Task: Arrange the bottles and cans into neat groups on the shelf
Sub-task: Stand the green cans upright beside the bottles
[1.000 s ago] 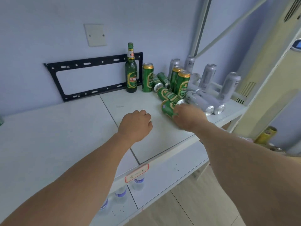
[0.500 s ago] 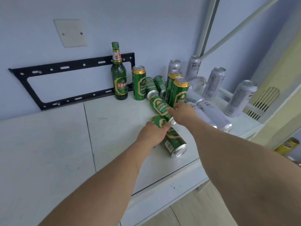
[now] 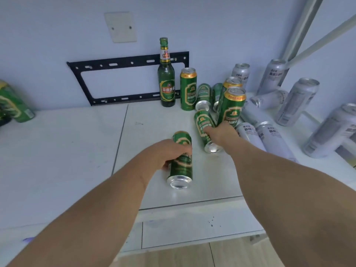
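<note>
A lying green can (image 3: 182, 160), long axis pointing away, is gripped under the left hand (image 3: 169, 154)'s curled fingers, ready for uprighting.

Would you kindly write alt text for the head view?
Each hand grips a green can lying on the white shelf: left hand, right hand. Behind stand a green bottle, more green cans and silver cans.

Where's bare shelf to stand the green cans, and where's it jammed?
Free: the shelf top left of the seam, between the black bracket and the front edge; also the strip in front of the bottle. Crowded: the right corner, where silver cans lie and stand beside the right hand. The left hand grips a lying green can.
</note>
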